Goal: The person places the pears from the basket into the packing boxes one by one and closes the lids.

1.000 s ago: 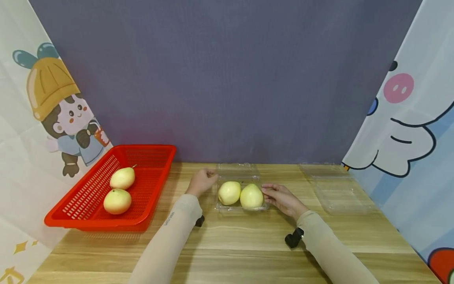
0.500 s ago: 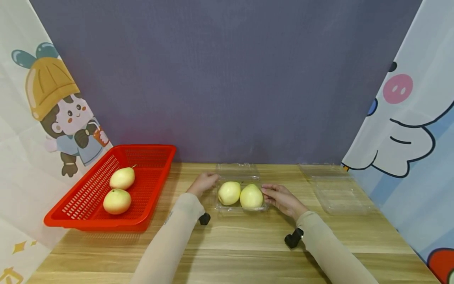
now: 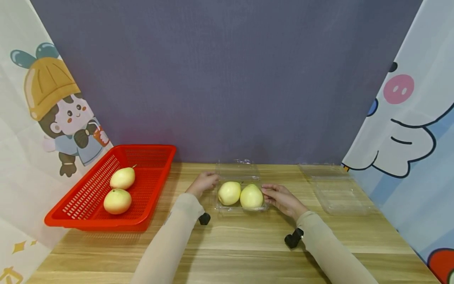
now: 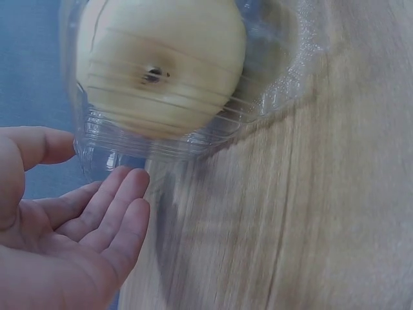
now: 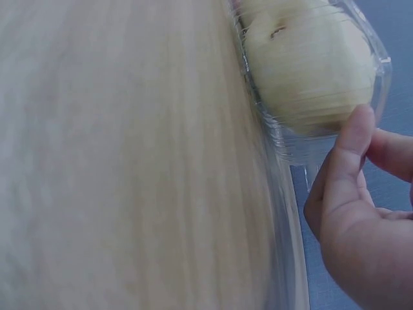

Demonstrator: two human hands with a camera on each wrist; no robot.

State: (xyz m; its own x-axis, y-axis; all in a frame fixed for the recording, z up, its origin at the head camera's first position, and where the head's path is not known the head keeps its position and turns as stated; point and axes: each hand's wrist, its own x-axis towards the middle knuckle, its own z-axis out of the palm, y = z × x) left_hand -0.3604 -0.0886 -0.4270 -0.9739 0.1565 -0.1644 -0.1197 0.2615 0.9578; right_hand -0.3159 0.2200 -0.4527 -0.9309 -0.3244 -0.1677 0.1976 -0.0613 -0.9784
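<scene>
Two pale yellow pears, the left pear (image 3: 229, 193) and the right pear (image 3: 252, 196), sit side by side in a clear plastic clamshell box (image 3: 221, 208). Its lid (image 3: 238, 170) is folded back behind them. My left hand (image 3: 203, 183) is at the box's back left corner. In the left wrist view the thumb and a finger of the left hand (image 4: 84, 219) meet the plastic edge, the other fingers loosely extended. My right hand (image 3: 283, 198) pinches the right rim beside the right pear. In the right wrist view the thumb (image 5: 356, 132) lies against the plastic wall.
A red plastic basket (image 3: 161, 189) on the left holds two more pears, a rear pear (image 3: 122, 178) and a front pear (image 3: 117, 201). Another clear clamshell box (image 3: 342, 199) lies open on the right of the wooden table (image 3: 241, 252). A grey panel (image 3: 227, 79) stands behind.
The left hand has shifted slightly right and downward onto the box's corner. Over the last half second the lid's far edge has risen a little. The right hand and pears have stayed put.
</scene>
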